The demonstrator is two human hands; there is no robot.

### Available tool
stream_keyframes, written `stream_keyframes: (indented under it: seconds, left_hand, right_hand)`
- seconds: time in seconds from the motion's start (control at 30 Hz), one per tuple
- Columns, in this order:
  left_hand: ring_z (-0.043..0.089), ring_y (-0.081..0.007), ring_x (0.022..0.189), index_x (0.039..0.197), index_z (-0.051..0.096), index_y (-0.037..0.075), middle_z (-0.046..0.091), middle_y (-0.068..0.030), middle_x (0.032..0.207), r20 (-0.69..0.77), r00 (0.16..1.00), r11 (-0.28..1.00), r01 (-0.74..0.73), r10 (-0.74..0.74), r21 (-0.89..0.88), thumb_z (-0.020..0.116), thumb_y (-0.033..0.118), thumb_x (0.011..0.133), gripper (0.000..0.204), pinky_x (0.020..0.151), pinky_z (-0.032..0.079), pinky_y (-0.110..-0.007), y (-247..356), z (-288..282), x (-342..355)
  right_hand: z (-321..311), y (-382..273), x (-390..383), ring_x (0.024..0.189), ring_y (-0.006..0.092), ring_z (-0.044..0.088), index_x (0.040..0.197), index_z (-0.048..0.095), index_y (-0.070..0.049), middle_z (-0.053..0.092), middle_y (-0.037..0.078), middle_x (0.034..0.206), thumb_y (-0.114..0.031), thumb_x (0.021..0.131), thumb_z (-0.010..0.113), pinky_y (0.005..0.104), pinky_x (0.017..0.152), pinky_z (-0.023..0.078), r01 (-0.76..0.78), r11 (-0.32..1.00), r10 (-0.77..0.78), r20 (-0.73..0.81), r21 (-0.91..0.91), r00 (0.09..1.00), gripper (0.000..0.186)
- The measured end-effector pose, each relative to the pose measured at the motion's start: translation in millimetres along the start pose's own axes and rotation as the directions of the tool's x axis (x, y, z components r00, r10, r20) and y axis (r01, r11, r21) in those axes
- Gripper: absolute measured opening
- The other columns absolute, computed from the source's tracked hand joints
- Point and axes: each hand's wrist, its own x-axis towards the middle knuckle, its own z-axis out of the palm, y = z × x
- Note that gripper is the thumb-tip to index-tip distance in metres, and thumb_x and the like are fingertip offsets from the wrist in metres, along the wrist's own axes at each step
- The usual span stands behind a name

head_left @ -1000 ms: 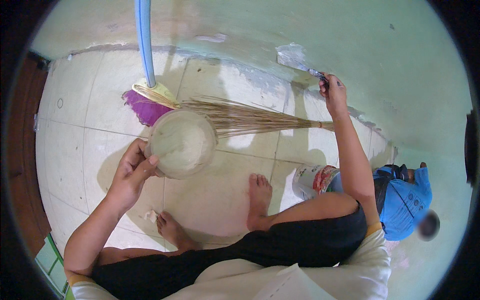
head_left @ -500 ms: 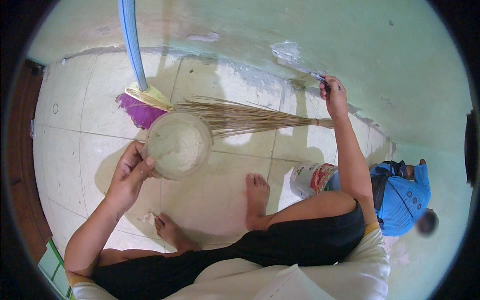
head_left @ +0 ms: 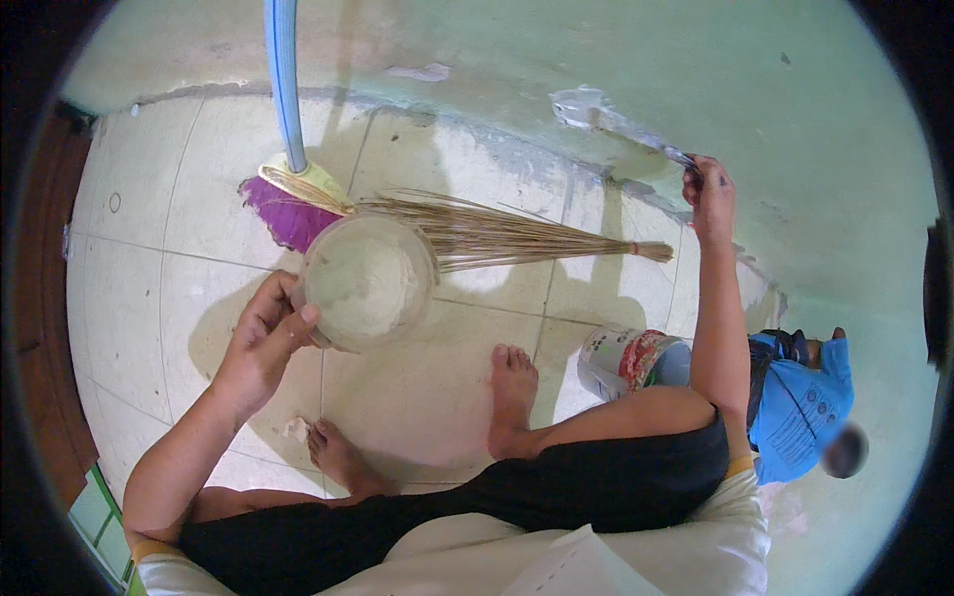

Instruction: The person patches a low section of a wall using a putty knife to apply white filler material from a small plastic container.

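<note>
My left hand (head_left: 266, 343) grips the edge of a round translucent plastic tub (head_left: 428, 278), thumb on the near side. Pale putty (head_left: 383, 283) coats the inside of it. Up at the green wall (head_left: 715, 89), my right hand (head_left: 711, 199) is closed around a putty knife (head_left: 678, 156), whose handle is mostly hidden by the fingers. The blade lies at or very close to the wall; contact is hard to tell. From it a whitish smear runs left to a thicker putty patch (head_left: 586, 107).
A stick broom (head_left: 527, 233) lies on the tiled floor beyond the tub, next to a purple-bristled broom (head_left: 288, 217) with a blue handle. A paint-stained bucket (head_left: 604, 364) stands by my right knee. At the right is another person in blue (head_left: 800, 407). Dark wooden furniture (head_left: 45, 318) borders the left.
My right hand has moved right along the wall with the putty knife, and the smear behind it is longer. The tub has shifted slightly right in view.
</note>
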Motion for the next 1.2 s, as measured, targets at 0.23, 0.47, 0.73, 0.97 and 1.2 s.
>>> stream_keyframes:
  seconds: [0.23, 0.47, 0.73, 0.97, 1.2]
  left_hand:
    - [0.053, -0.0101, 0.09, 0.1, 0.045, 0.012, 0.054, 0.0001, 0.097, 0.05, 0.999, 0.999, 0.002, -0.005, 0.052, 0.059, 0.021, 0.093, 0.018, 0.078, 0.047, -0.029, -2, -3, -3]
    - [0.053, -0.0098, 0.087, 0.101, 0.046, 0.008, 0.054, -0.0014, 0.093, 0.027, 0.999, 0.999, -0.032, 0.031, 0.036, 0.06, 0.022, 0.095, 0.021, 0.077, 0.046, -0.028, 3, -1, -6]
    - [0.054, -0.0103, 0.088, 0.101, 0.045, 0.008, 0.054, -0.0018, 0.092, 0.035, 0.999, 0.998, -0.033, 0.031, 0.053, 0.061, 0.024, 0.095, 0.023, 0.078, 0.047, -0.029, 1, 1, -9]
    - [0.055, -0.0102, 0.087, 0.099, 0.046, 0.008, 0.053, -0.0012, 0.092, 0.023, 0.999, 0.996, -0.041, 0.039, 0.075, 0.062, 0.025, 0.094, 0.024, 0.078, 0.047, -0.029, 4, 0, -8]
    - [0.056, -0.0108, 0.087, 0.1, 0.047, 0.007, 0.054, -0.0018, 0.092, 0.017, 1.0, 0.997, -0.028, 0.027, 0.074, 0.062, 0.026, 0.093, 0.025, 0.079, 0.047, -0.028, -1, -8, -14]
  right_hand:
    - [49, -11, -4, 0.052, 0.0079, 0.047, 0.096, 0.066, 0.0, 0.058, 0.003, 0.069, -0.018, 0.091, 0.056, 0.0233, 0.045, 0.034, 0.07, 0.987, -0.066, 0.03, -0.144, 0.997, 0.021]
    - [28, -66, -11, 0.053, 0.0059, 0.044, 0.093, 0.068, -0.003, 0.057, 0.001, 0.067, -0.023, 0.09, 0.058, 0.0215, 0.046, 0.032, 0.155, 0.946, -0.141, 0.068, -0.285, 0.988, 0.023]
    - [91, -81, -19, 0.061, 0.0232, 0.063, 0.088, 0.068, -0.001, 0.064, 0.015, 0.069, -0.028, 0.081, 0.065, 0.0351, 0.061, 0.05, 0.458, 0.487, -0.286, 0.36, -0.744, 0.888, 0.028]
    - [133, -99, 2, 0.072, 0.0379, 0.065, 0.086, 0.068, -0.001, 0.067, 0.021, 0.077, -0.034, 0.08, 0.065, 0.0428, 0.066, 0.052, 0.587, 0.2, -0.369, 0.494, -0.785, 0.787, 0.033]
    - [153, -134, -19, 0.072, 0.0374, 0.065, 0.086, 0.069, -0.002, 0.066, 0.021, 0.076, -0.037, 0.08, 0.066, 0.0435, 0.068, 0.052, 0.546, 0.292, -0.331, 0.453, -0.785, 0.828, 0.035]
